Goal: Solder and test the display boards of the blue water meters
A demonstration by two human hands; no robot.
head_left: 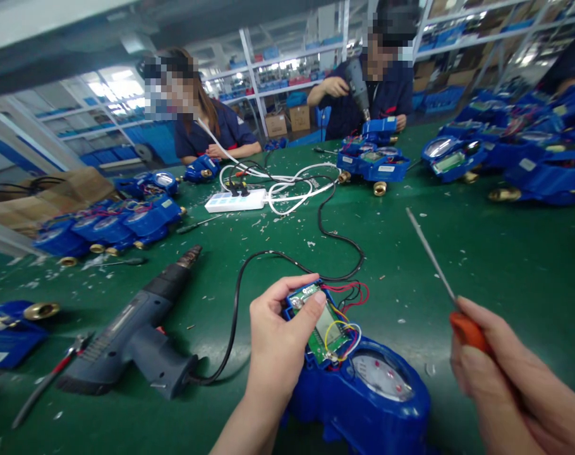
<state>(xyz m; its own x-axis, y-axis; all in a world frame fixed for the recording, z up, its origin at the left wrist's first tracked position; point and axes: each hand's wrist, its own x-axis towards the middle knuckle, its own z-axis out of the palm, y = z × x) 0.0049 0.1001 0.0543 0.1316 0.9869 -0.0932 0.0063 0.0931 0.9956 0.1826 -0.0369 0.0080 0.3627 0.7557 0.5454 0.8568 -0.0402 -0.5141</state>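
A blue water meter (363, 417) with a round glass dial (382, 377) lies at the front of the green table. My left hand (282, 335) grips the upper end of its housing, thumb pressed over a green circuit board (332, 338) with a small grey display. Red, black, yellow and white wires come out beside the board. To the right, my right hand (500, 373) is closed around the orange handle of a screwdriver (432, 256). Its metal shaft points up and away, apart from the meter.
A grey heat gun (131, 328) lies at left, its black cord curving behind the meter. Red-handled pliers (55, 373) sit beside it. Farther back are a white power strip (235, 200), several blue meters (107, 221), and two co-workers, one holding a heat gun (357, 88).
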